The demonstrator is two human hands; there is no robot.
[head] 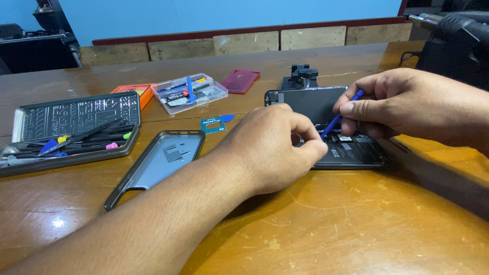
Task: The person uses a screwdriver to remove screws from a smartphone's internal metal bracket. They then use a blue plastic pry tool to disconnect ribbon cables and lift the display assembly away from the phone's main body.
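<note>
Right hand (407, 104) has its fingers (356, 108) pinched closed around a thin blue pry tool (340, 116), tip angled down into the opened phone (351, 150). That phone lies flat on the bench (331, 224), directly under both sets of fingers, its innards showing and its dark screen panel (313, 102) propped up just behind them. Left hand (275, 147) is curled over the phone's near edge, fingertips (313, 147) pressed to the body right beside the tool tip; whether they grip anything small cannot be told.

Off to the left of the left hand, a grey phone case (158, 163) lies face up, and well beyond it an open metal tool tin (71, 127) with coloured picks. A clear plastic parts box (191, 92) and a red flat pack (240, 80) sit farther back. The bench is worn, glossy brown wood; a blue wall (204, 15) rises behind it.
</note>
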